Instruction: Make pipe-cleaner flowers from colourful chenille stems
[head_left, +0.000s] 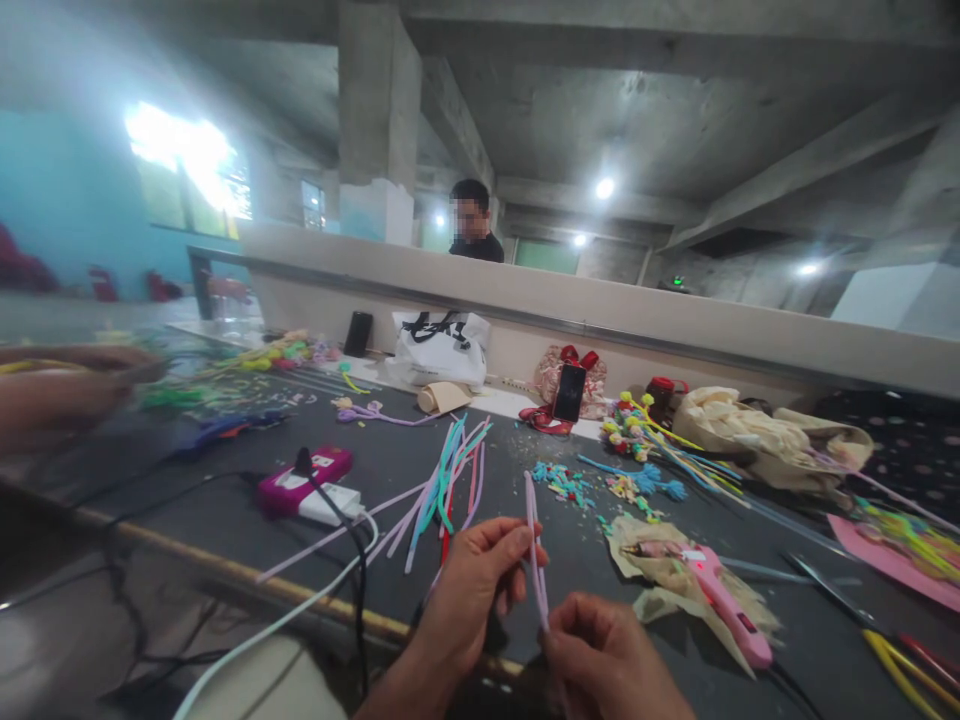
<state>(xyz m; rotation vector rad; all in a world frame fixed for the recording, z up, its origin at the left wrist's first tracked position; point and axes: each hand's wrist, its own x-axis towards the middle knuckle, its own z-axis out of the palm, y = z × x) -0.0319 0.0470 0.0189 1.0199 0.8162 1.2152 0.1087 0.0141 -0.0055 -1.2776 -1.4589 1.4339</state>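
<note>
Pipe cleaner (534,545), lilac, apparently doubled, stands pinched between left hand (471,590) and right hand (600,650), near the pink glue gun (724,600).

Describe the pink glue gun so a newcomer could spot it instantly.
Start at the dark table and find the person's right hand at the bottom edge. Just right of it, the pink glue gun lies on crumpled paper. Unlike the thin pipe cleaners around, it is chunky, with a red light.

Dark table (225,530) — pipe cleaners (450,480), glue gun (724,600).
</note>
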